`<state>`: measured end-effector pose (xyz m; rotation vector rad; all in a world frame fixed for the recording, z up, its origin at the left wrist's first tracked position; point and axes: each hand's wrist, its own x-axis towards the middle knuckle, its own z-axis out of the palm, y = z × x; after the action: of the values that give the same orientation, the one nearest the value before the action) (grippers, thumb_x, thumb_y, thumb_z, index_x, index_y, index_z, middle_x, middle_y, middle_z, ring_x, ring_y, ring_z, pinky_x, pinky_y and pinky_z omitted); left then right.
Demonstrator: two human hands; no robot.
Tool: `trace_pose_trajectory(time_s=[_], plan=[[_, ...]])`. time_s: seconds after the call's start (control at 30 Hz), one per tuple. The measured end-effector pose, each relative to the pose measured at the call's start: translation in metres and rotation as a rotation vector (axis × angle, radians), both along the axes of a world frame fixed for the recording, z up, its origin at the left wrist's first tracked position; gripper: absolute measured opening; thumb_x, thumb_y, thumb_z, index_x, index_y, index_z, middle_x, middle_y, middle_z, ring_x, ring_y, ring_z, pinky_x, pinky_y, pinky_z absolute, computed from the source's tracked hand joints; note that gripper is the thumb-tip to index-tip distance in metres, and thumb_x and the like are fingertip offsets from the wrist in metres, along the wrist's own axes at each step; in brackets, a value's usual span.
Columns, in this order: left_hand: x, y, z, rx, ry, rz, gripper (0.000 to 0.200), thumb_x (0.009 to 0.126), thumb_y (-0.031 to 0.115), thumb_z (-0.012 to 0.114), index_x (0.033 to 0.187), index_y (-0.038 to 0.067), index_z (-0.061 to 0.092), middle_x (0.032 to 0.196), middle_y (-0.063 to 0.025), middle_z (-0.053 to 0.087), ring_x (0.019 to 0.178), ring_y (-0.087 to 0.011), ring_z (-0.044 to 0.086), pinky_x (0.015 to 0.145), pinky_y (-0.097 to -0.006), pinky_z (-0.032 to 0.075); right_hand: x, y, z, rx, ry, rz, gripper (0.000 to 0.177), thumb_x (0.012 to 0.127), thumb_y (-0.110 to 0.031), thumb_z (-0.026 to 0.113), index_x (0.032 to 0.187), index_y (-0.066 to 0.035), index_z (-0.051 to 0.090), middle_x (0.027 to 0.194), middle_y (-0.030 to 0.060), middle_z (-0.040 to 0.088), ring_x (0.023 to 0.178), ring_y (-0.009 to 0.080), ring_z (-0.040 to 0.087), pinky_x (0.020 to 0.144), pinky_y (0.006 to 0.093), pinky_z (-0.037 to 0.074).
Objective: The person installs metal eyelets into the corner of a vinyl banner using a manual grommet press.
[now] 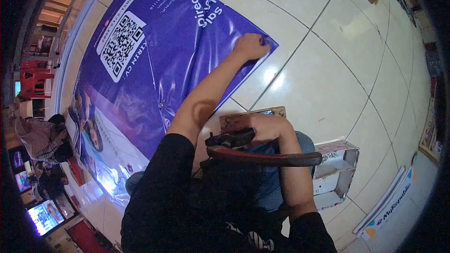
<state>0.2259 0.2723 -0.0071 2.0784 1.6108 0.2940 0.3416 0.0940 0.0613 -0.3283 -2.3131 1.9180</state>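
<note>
Tiled floor (328, 79) lay under purple banner (173, 42), spread at left. Left hand (253, 47) curled at banner's right corner, pinch unclear. Right hand (267, 128) bent beside brown box (281, 111) and black-and-red tool (276, 159); grip hidden, couldn't tell. Step seemed corner handling; next move likely called for corner held flat.

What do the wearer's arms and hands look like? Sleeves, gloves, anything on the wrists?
Black sleeves, plain as far as visible, end around the elbows; forearms bare below. Left hand and right hand ungloved; no watch or bracelet visible. Fingers partly hidden, so can't rule out rings.
</note>
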Motion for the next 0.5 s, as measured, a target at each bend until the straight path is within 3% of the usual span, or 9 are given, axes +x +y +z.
trace_pose_trajectory(time_s=[0.1, 0.17, 0.2, 0.27, 0.33, 0.37, 0.4, 0.43, 0.5], plan=[[-0.015, 0.008, -0.006, 0.058, -0.153, 0.078, 0.036, 0.076, 0.035, 0.057, 0.089, 0.002, 0.065, 0.085, -0.0229, 0.064, 0.082, -0.0391, 0.062, 0.074, -0.0460, 0.049, -0.002, 0.004, 0.002, 0.051, 0.115, -0.025, 0.072, 0.054, -0.019, 0.070, 0.121, -0.001, 0.054, 0.119, 0.0194, 0.057, 0.113, 0.0352, 0.051, 0.096, 0.0399, 0.040], [-0.034, -0.007, 0.015, 0.207, -0.189, 0.134, 0.030, 0.079, 0.025, 0.052, 0.092, 0.000, 0.064, 0.087, -0.0247, 0.062, 0.083, -0.0392, 0.062, 0.074, -0.0459, 0.048, -0.002, 0.003, 0.004, -0.020, 0.026, 0.029, 0.066, 0.057, -0.020, 0.070, 0.118, 0.000, 0.055, 0.119, 0.0203, 0.056, 0.113, 0.0358, 0.051, 0.097, 0.0402, 0.040], [-0.050, -0.019, 0.035, 0.198, -0.165, 0.149, 0.030, 0.079, 0.025, 0.052, 0.092, 0.000, 0.064, 0.087, -0.0247, 0.062, 0.083, -0.0392, 0.062, 0.074, -0.0459, 0.048, -0.004, -0.002, -0.015, 0.083, 0.112, -0.004, 0.062, 0.061, -0.024, 0.069, 0.116, 0.002, 0.055, 0.118, 0.0215, 0.056, 0.113, 0.0364, 0.052, 0.097, 0.0401, 0.039], [-0.097, -0.039, 0.075, 0.296, -0.298, 0.182, 0.027, 0.080, 0.021, 0.052, 0.093, 0.000, 0.063, 0.083, -0.0214, 0.064, 0.077, -0.0337, 0.064, 0.070, -0.0424, 0.049, 0.003, -0.003, -0.025, 0.021, -0.040, 0.021, 0.062, 0.060, -0.020, 0.070, 0.118, -0.003, 0.056, 0.122, 0.0201, 0.053, 0.115, 0.0353, 0.050, 0.099, 0.0380, 0.039], [-0.169, -0.054, 0.099, 0.236, -0.310, 0.351, 0.023, 0.082, 0.017, 0.054, 0.094, 0.000, 0.064, 0.080, -0.0168, 0.066, 0.075, -0.0270, 0.065, 0.069, -0.0356, 0.050, -0.001, -0.003, -0.014, 0.028, 0.036, -0.003, 0.060, 0.062, -0.021, 0.071, 0.118, -0.003, 0.056, 0.120, 0.0197, 0.055, 0.114, 0.0344, 0.051, 0.098, 0.0375, 0.040], [-0.231, -0.053, 0.085, 0.331, -0.268, 0.398, 0.022, 0.083, 0.013, 0.052, 0.097, 0.000, 0.063, 0.083, -0.0143, 0.067, 0.077, -0.0219, 0.064, 0.071, -0.0343, 0.049, -0.002, -0.003, -0.008, 0.031, 0.104, -0.045, 0.059, 0.064, -0.022, 0.072, 0.117, -0.004, 0.057, 0.119, 0.0193, 0.056, 0.114, 0.0335, 0.052, 0.097, 0.0371, 0.040], [-0.287, -0.054, 0.093, 0.166, -0.273, 0.518, 0.022, 0.082, 0.011, 0.054, 0.098, -0.001, 0.063, 0.085, -0.0150, 0.067, 0.078, -0.0217, 0.064, 0.071, -0.0333, 0.049, -0.002, -0.005, -0.006, 0.039, 0.104, -0.035, 0.059, 0.064, -0.022, 0.072, 0.117, -0.004, 0.057, 0.119, 0.0193, 0.056, 0.114, 0.0335, 0.052, 0.097, 0.0371, 0.040], [-0.328, -0.067, 0.108, 0.380, -0.032, 0.536, 0.023, 0.082, 0.012, 0.056, 0.099, -0.001, 0.063, 0.083, -0.0152, 0.067, 0.075, -0.0214, 0.063, 0.069, -0.0328, 0.049, -0.002, -0.006, -0.005, 0.002, 0.082, -0.061, 0.058, 0.067, -0.024, 0.072, 0.119, -0.003, 0.056, 0.119, 0.0185, 0.057, 0.113, 0.0320, 0.053, 0.097, 0.0365, 0.040], [-0.427, -0.089, 0.107, 0.477, 0.006, 1.037, 0.024, 0.083, 0.016, 0.057, 0.099, 0.000, 0.063, 0.083, -0.0160, 0.066, 0.075, -0.0215, 0.063, 0.068, -0.0322, 0.049, -0.004, -0.009, -0.007, -0.026, 0.010, -0.077, 0.055, 0.073, -0.021, 0.073, 0.122, -0.004, 0.054, 0.122, 0.0159, 0.055, 0.110, 0.0283, 0.055, 0.095, 0.0349, 0.042]])
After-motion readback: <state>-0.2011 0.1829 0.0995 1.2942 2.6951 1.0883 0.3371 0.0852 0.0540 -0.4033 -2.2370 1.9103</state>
